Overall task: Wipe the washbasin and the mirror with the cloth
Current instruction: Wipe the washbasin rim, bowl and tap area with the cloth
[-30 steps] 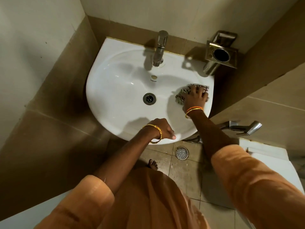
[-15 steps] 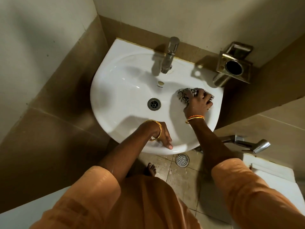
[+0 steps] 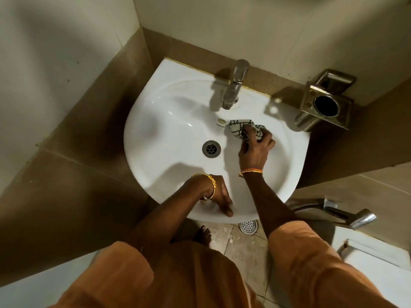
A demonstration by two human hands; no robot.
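A white washbasin [image 3: 169,134] is fixed in the corner, with a metal drain [image 3: 211,148] in its middle. My right hand [image 3: 255,150] presses a white cloth with dark checks [image 3: 241,127] against the bowl's inner back slope, just right of the overflow hole and below the tap [image 3: 234,85]. My left hand [image 3: 216,194] rests on the front rim of the basin, fingers spread flat, holding nothing. The mirror is not in view.
A steel cup holder [image 3: 325,105] hangs on the wall to the right of the basin. A hand-spray nozzle [image 3: 347,215] juts out lower right, above a white toilet tank [image 3: 378,258]. A floor drain [image 3: 248,226] and my bare toes [image 3: 203,235] show below the basin.
My right hand has slid the cloth leftward from the basin's right rim down into the bowl toward the tap. The left hand stays on the front rim. The camera has tilted down.
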